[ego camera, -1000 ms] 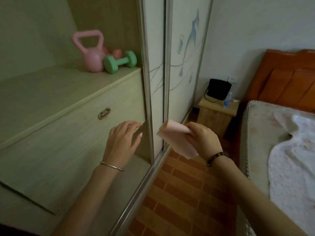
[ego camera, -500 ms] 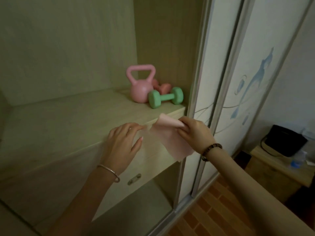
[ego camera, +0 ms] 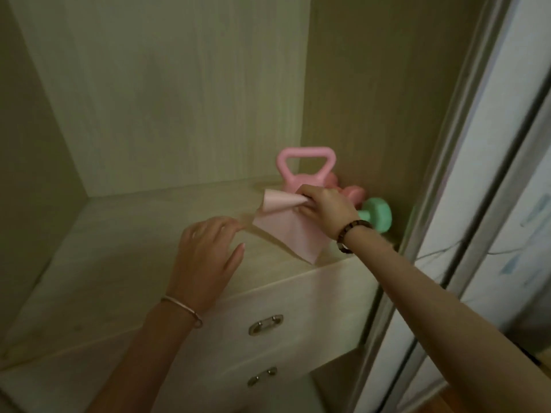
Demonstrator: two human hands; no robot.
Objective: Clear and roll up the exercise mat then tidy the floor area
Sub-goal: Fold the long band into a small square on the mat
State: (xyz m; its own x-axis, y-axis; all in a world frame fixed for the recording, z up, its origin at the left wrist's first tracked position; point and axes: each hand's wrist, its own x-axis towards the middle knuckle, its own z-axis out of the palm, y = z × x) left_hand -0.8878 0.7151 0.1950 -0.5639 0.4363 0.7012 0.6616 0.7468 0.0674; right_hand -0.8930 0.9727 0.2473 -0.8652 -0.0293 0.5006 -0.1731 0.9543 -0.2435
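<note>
My right hand (ego camera: 323, 208) pinches a thin pink cloth (ego camera: 286, 234), which hangs over the wardrobe shelf (ego camera: 125, 248). My left hand (ego camera: 207, 259) hovers over the shelf's front with fingers relaxed, fingertips just left of the cloth, touching nothing that I can see. A pink kettlebell (ego camera: 305, 165) stands in the shelf's right back corner behind the cloth. A green dumbbell (ego camera: 377, 214) lies beside it, partly hidden by my right wrist, with a pink dumbbell (ego camera: 353, 192) behind. No exercise mat is in view.
Below the shelf sit two drawers with metal handles (ego camera: 265, 323). The sliding wardrobe door (ego camera: 492, 204) runs down the right side. A strip of brick-pattern floor (ego camera: 533, 403) shows at the bottom right.
The view has swung up and left toward the shelf. My right hand carried the pink cloth up over the shelf in front of the kettlebell. My left hand rose along with it.
</note>
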